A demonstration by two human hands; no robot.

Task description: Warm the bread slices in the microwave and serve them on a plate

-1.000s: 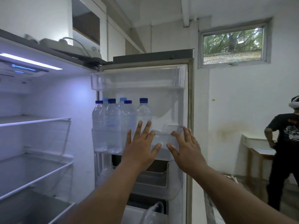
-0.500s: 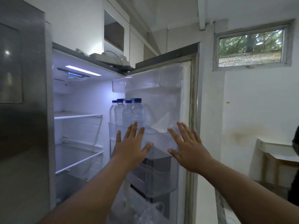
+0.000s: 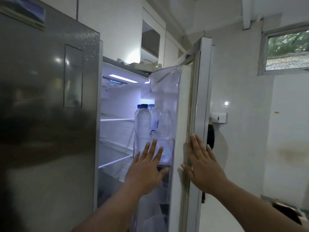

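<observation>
Both my hands are raised flat in front of me, fingers spread, neither one gripping anything. My left hand [image 3: 147, 166] lies palm-forward against the inner side of the fridge door [image 3: 180, 114], over the clear door bin [image 3: 160, 148] at about 6 o'clock in the view. My right hand [image 3: 203, 166] is just beside it at 5 o'clock, palm on the door's edge, with its fingertips [image 3: 194, 139] resting along the rubber seal [image 3: 192, 97]. The two hands are apart, with the door's edge between them.

The door stands partly open, seen nearly edge-on. In the bin above my left hand stand several water bottles [image 3: 143, 121] with blue caps, upright and packed close together, at roughly 12 o'clock from that hand. Higher on the door is another clear bin [image 3: 165, 81]. Inside the fridge, toward 10 o'clock from my left hand, I see a lit ceiling lamp [image 3: 122, 78] and bare wire-edged shelves [image 3: 117, 120].

The steel left door [image 3: 46, 114] is shut and fills the view from 7 to 11 o'clock. On top of the fridge lies a power strip [image 3: 143, 65]. A window [image 3: 287, 51] sits at 2 o'clock on the white wall [image 3: 242, 131].

I cannot see any bread, plate or microwave from here, so I cannot tell where the bread lies relative to my hands.
</observation>
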